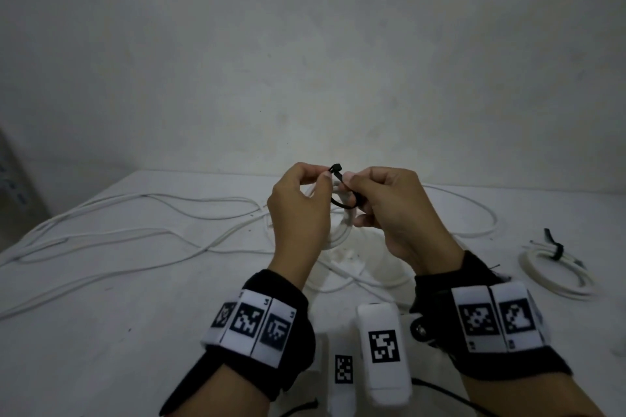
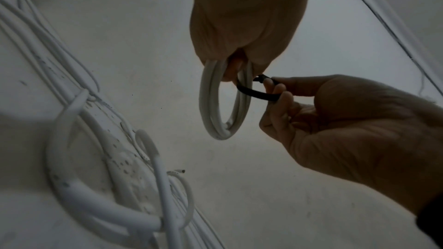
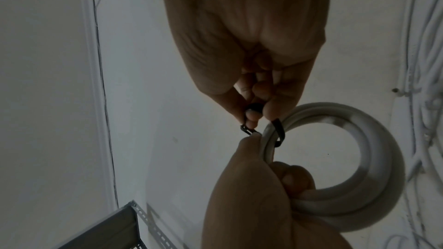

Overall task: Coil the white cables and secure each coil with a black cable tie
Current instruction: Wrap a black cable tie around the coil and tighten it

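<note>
Above the table's middle, both hands hold a small white cable coil (image 2: pixel 210 105). My left hand (image 1: pixel 325 176) grips the coil (image 3: pixel 383 158) in curled fingers, and its thumb tip touches the head end of the black cable tie (image 1: pixel 336 168). The tie (image 2: pixel 256 94) loops round the coil's strands. My right hand (image 1: pixel 352 186) pinches the tie (image 3: pixel 279 132) between thumb and fingertips, close beside the left hand. In the head view the hands hide most of the coil.
A finished coil bound with a black tie (image 1: pixel 555 267) lies at the right. Loose white cables (image 1: pixel 135 234) sprawl over the left and middle of the white table (image 1: pixel 101 332). A spare black tie (image 1: pixel 305 408) lies near the front edge. A wall stands behind.
</note>
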